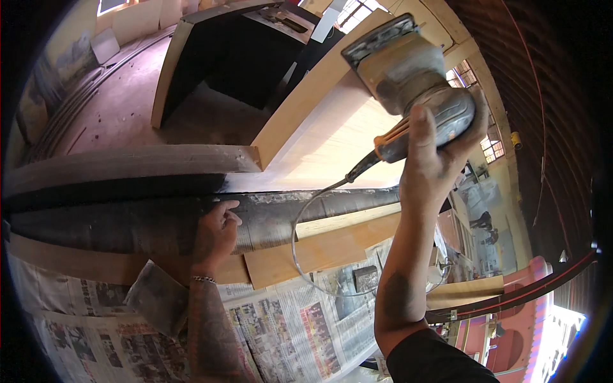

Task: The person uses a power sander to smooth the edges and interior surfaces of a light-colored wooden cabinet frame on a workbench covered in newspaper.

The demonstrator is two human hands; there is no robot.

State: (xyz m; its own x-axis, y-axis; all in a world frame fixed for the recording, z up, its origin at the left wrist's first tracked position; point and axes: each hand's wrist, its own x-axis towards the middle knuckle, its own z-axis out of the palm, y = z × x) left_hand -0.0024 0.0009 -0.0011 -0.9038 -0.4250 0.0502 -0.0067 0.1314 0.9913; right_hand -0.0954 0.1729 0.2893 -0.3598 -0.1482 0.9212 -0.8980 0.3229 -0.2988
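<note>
A big wooden box-like structure (165, 83) with black inner faces fills the upper left of a workshop, its interior too dark to make out fully. Sheets of newspaper (287, 329) cover the lower foreground. Between them runs a long dark board (147, 223), with a pale wooden panel (335, 137) sloping up beyond it. Flat wooden strips (306, 258) lie across the newspaper's far edge, partly blocked from view by the raised right forearm. In front of the panel, an orange-trimmed power sander (408, 73) is held aloft, gripped by the right hand (437, 150), its flat pad turned up and leftward; its cord (294, 242) loops across the strips. The left hand (217, 230), loosely curled with index finger extended, is at the dark board; contact cannot be told. Nearby lie a dark square sheet (158, 300) and a small dark block (366, 279).
</note>
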